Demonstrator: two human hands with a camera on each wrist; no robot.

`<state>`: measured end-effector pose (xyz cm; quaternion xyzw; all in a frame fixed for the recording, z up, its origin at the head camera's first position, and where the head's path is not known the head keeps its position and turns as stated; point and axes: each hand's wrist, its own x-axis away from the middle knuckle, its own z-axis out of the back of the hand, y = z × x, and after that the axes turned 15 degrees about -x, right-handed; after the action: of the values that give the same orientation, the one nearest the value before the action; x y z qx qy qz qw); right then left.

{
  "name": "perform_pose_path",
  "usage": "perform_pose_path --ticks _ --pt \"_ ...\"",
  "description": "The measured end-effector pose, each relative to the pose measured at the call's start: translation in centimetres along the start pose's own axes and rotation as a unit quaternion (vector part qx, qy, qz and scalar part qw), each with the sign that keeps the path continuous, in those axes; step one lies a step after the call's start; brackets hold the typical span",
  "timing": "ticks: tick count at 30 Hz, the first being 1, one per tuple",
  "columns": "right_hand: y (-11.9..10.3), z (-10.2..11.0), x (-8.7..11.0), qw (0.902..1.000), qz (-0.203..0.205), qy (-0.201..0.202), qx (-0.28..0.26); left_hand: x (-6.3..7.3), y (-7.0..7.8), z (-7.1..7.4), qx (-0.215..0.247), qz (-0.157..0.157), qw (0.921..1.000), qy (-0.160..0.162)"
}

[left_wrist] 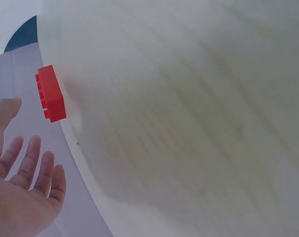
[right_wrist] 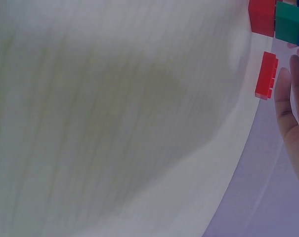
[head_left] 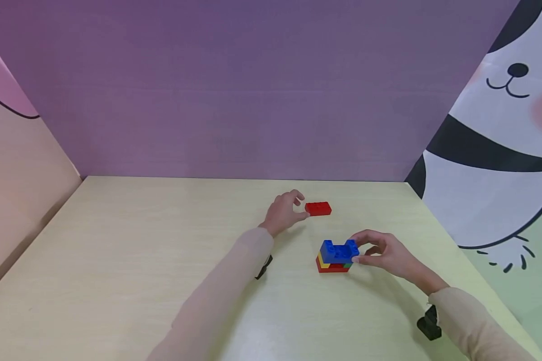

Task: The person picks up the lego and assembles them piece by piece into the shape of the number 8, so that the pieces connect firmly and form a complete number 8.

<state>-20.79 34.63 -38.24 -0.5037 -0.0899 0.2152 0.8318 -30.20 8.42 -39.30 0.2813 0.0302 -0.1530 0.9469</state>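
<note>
Left hand [head_left: 285, 210] is out over the pale yellow-green wooden tabletop [head_left: 117, 260], fingers loosely spread and holding nothing, thumb tip just beside the flat red plastic building brick [head_left: 318, 208]. Whether the thumb touches it, the head view can't settle. The left wrist view shows that hand [left_wrist: 21, 182] wide, palm up to the camera, fingers straight, with the red brick [left_wrist: 51, 94] a little apart from the fingertips, lying flat on the tabletop [left_wrist: 189, 123].

Over on the near side, the right hand [head_left: 384, 253] pinches the blue plastic arch-shaped brick [head_left: 339, 250] at its right end, thumb and fingers curled onto it. That blue piece sits on top of a small stack of red, yellow and green plastic bricks [head_left: 331, 264], which stands on the table, nearer the person than the loose red brick and well apart from it.

The right wrist view is blurred: straight fingers [right_wrist: 292, 113] at the right edge, the red brick [right_wrist: 266, 75] beyond them, and the corner of the stack [right_wrist: 275, 19] at the top.

Behind the table stands a plain purple back wall [head_left: 253, 85], and to the right a panel with a cartoon panda [head_left: 501, 140].
</note>
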Motion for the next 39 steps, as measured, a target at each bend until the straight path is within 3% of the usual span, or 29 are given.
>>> perform_pose_path --ticks 6,17,25,39 --pt "-0.1 -0.1 0.1 1.0000 0.000 -0.001 -0.003 -0.4 0.0 -0.1 0.006 0.014 0.9999 0.000" --pt "-0.2 -0.1 0.2 1.0000 0.007 -0.001 -0.003 -0.8 0.2 -0.6 0.003 0.008 0.9999 -0.006" --pt "-0.3 -0.4 0.4 0.9997 0.022 0.001 -0.001 -1.0 0.4 -0.9 -0.014 -0.003 0.9999 -0.005" --pt "-0.3 -0.2 0.4 0.9999 0.007 -0.002 -0.009 -1.2 1.2 -1.6 -0.053 0.000 0.9985 -0.015"
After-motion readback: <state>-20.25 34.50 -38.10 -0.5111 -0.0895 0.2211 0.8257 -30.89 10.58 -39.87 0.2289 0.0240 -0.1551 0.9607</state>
